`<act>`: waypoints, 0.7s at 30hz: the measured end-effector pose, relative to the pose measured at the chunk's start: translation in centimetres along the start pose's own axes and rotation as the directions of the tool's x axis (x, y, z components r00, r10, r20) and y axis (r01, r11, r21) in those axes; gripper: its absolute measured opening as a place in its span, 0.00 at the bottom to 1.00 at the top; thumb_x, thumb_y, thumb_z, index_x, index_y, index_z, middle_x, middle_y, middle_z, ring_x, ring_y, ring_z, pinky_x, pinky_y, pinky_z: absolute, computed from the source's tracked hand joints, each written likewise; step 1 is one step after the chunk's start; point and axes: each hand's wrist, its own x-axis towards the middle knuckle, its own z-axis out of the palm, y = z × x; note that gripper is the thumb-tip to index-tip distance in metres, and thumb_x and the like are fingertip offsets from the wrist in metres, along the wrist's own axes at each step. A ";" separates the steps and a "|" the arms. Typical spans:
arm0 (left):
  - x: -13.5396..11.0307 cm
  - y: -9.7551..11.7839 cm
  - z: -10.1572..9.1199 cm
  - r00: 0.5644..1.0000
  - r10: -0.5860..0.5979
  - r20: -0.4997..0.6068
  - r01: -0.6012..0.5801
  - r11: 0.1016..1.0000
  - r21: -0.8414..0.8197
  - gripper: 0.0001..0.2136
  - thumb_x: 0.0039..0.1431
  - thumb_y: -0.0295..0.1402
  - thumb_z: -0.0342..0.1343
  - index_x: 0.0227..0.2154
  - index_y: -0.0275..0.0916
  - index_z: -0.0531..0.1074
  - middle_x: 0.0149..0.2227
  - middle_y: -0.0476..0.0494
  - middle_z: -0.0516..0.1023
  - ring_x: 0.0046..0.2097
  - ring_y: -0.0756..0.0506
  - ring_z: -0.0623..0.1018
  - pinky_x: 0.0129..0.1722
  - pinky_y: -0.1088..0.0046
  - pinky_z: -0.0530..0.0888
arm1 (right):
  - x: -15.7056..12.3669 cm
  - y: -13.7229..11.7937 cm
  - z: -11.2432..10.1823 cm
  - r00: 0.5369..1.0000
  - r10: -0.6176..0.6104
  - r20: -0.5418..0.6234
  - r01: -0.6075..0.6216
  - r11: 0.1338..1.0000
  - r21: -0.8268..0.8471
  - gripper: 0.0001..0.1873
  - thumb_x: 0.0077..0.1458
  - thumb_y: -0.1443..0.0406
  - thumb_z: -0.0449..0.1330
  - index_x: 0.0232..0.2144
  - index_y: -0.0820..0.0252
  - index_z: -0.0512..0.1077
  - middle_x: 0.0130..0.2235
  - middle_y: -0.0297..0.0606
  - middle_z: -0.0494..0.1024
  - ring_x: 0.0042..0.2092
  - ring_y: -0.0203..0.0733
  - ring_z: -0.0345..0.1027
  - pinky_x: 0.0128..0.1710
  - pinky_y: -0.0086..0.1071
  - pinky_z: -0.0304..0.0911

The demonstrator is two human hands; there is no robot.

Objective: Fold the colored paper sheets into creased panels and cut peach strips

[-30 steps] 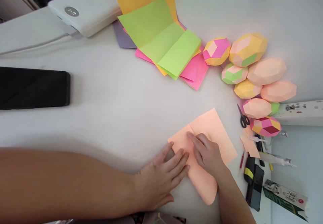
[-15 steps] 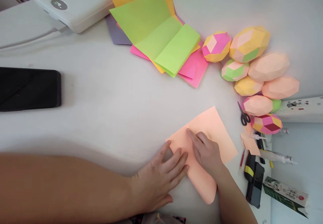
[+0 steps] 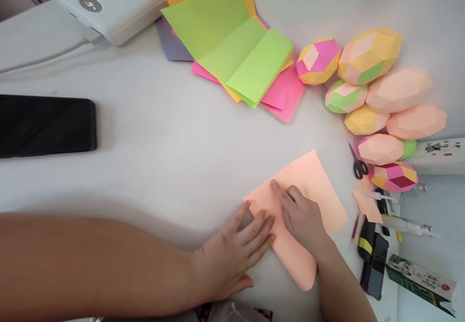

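A sheet of peach-coloured paper lies on the table in front of me, its near part curling over in a rounded, unflattened bend. My left hand is open, palm down, with spread fingertips resting on the paper's left edge and the thumb out to the side. From the right, my right hand presses its outstretched index finger on the sheet near its far left edge. The other fingers of that hand are partly curled, and nothing is seen in them.
Folded coloured paper sheets lie at the back. Several faceted paper shapes stand at the right, near scissors, a utility knife and a small carton. On the left are a phone and a white power bank.
The whole view has shifted slightly, so most things appear a little further right. Both hands keep nearly the same places on the paper.
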 end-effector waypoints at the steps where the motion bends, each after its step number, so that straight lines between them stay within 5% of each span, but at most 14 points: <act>1: 0.0 0.0 0.0 1.000 0.002 0.004 -0.002 1.000 0.001 0.36 0.52 0.59 0.50 0.60 0.43 0.60 0.64 0.38 0.58 0.64 0.34 0.53 0.60 0.42 0.50 | 0.0 0.0 0.0 1.000 -0.004 -0.007 0.004 1.000 0.003 0.34 0.55 0.77 0.46 0.62 0.55 0.51 0.27 0.30 0.59 0.23 0.30 0.52 0.18 0.25 0.42; 21: -0.2 0.0 0.0 1.000 0.009 -0.008 -0.009 0.999 -0.036 0.37 0.52 0.58 0.50 0.60 0.39 0.60 0.64 0.37 0.57 0.64 0.34 0.52 0.60 0.39 0.44 | 0.4 -0.3 -0.5 0.999 -0.007 0.035 0.009 0.999 -0.048 0.29 0.54 0.78 0.45 0.59 0.65 0.55 0.28 0.31 0.61 0.21 0.31 0.49 0.17 0.26 0.44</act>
